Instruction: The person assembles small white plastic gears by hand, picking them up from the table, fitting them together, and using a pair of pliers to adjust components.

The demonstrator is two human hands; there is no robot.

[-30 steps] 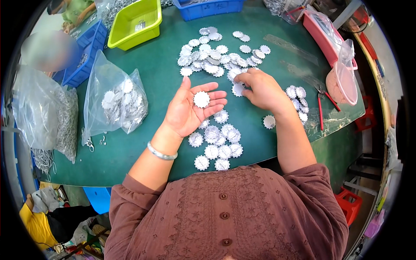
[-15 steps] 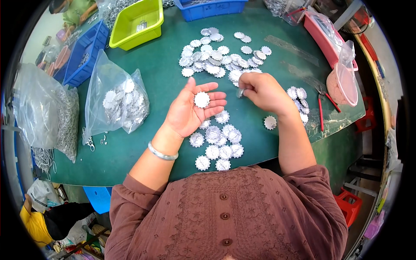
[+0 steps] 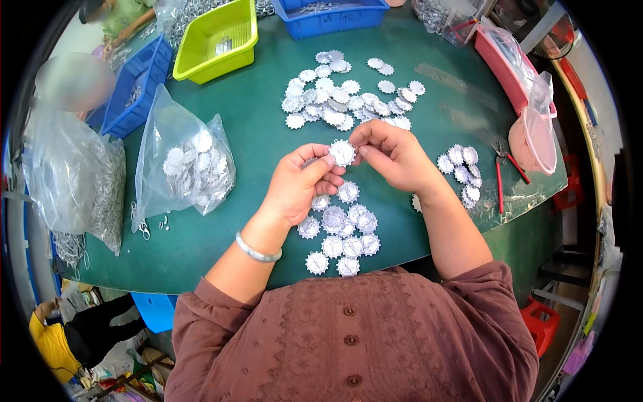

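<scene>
Here's the silver toothed disc, raised just on the wearer's side of the loose pile! The left hand pinches its left edge, thumb over fingers; the right hand nips the right edge, thumb and forefinger together. Printed face towards the camera, and it's round: no long axis.

Up top, a green bin between two blue bins! Over right, red pliers near a pink basket, pink tray beyond; lower down, red stool!
</scene>
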